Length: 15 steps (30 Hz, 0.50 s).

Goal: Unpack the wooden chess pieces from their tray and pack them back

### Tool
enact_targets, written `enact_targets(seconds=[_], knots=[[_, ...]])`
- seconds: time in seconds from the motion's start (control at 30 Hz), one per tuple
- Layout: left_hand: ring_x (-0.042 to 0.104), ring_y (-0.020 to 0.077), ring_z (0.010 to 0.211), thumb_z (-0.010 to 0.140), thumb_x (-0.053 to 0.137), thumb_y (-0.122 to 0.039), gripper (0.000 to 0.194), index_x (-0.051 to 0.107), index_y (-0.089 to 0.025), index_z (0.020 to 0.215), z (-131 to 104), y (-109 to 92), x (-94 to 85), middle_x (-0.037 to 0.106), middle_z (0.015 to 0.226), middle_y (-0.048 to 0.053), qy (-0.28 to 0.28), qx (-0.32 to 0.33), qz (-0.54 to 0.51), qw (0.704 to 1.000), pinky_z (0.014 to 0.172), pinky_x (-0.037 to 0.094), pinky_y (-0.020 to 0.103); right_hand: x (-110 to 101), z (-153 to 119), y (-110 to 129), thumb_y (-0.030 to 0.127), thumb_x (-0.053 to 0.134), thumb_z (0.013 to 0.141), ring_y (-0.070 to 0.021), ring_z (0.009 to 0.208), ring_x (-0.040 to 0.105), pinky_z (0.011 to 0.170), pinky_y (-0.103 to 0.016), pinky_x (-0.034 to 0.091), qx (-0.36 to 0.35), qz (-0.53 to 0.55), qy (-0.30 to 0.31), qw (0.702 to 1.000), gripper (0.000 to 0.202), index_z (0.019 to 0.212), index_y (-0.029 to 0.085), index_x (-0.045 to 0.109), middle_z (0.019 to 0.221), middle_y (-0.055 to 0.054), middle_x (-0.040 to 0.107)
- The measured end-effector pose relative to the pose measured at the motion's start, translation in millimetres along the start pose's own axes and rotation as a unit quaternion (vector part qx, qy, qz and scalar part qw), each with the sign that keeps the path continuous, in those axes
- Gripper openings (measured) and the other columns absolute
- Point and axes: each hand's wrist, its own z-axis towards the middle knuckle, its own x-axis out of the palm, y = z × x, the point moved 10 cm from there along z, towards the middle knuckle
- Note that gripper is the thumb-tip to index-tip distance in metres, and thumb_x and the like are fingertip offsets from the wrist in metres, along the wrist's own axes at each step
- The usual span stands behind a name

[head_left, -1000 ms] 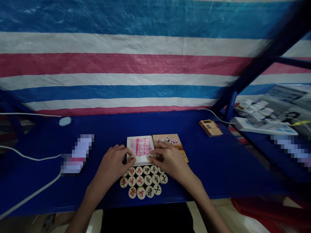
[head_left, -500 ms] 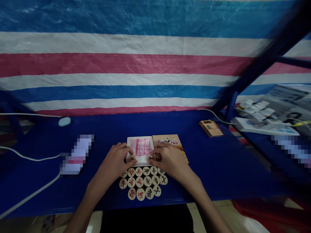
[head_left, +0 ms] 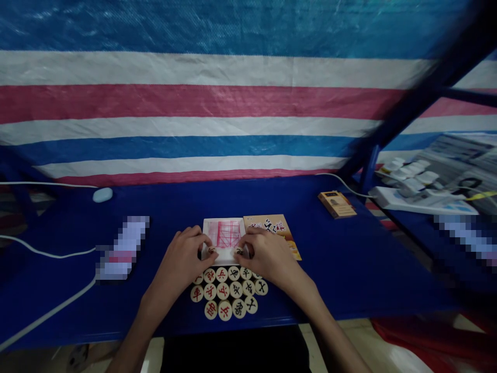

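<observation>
My left hand pinches a round xiangqi piece between thumb and fingers at the near left corner of a white box tray. At its near right corner, my right hand pinches another xiangqi piece the same way. Inside the tray lies a folded sheet with red grid lines. Just in front, several pale xiangqi pieces with red or black characters lie face up in rows. My wrists and fingers partly cover some in the back row.
A printed box lid lies right of the tray, partly under my right hand. Farther right sits a small tan box. A blurred-out phone and white cables are at left. A power strip stands at far right.
My right hand has shifted slightly left over the tray with its xiangqi piece. My left hand has hardly moved, and the rows of pieces look the same.
</observation>
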Motion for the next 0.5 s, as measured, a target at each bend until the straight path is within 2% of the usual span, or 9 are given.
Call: enact_targets(seconds=[0.13,0.23,0.37,0.5], knots=[[0.065,0.0205,0.091,0.087,0.069,-0.024,0.008,0.073,-0.024,0.094,-8,-8,-24.4,0.067,0.105,0.004,-0.077,0.012,-0.069,0.995,0.082,0.053,0.038,-11,-2,1,0.032,0.07,0.079,-0.0143,0.063,0.057,0.055,-0.031,0.035,0.019,0.018,-0.018,0.999,0.012,0.073,0.023,0.066,0.07,0.0,0.06],[0.065,0.0162,0.083,0.09,0.066,-0.024,0.018,0.072,-0.025,0.106,-20,-7,-39.8,0.07,0.108,0.004,-0.128,0.007,-0.126,0.984,0.075,0.055,0.031,-27,-9,5,0.031,0.065,0.084,-0.0117,0.062,0.054,0.059,-0.029,0.041,0.016,0.089,-0.044,0.995,0.01,0.083,0.021,0.066,0.077,0.0,0.061],[0.063,0.0135,0.073,0.092,0.063,-0.025,0.025,0.069,-0.026,0.117,-39,0,-39.8,0.07,0.089,0.001,-0.158,-0.013,-0.16,0.974,0.07,0.053,0.028,-39,-26,7,0.026,0.061,0.087,-0.0113,0.067,0.058,0.062,-0.027,0.047,-0.001,0.19,-0.076,0.979,0.012,0.097,0.021,0.065,0.088,-0.001,0.066],[0.062,0.0132,0.077,0.094,0.061,-0.021,0.025,0.068,-0.024,0.117,-62,3,-35.3,0.07,0.101,0.003,-0.218,-0.009,-0.18,0.959,0.072,0.053,0.029,-38,-47,2,0.024,0.063,0.087,-0.0116,0.061,0.057,0.057,-0.027,0.047,0.002,0.199,-0.123,0.972,0.021,0.108,0.023,0.065,0.081,0.001,0.067]])
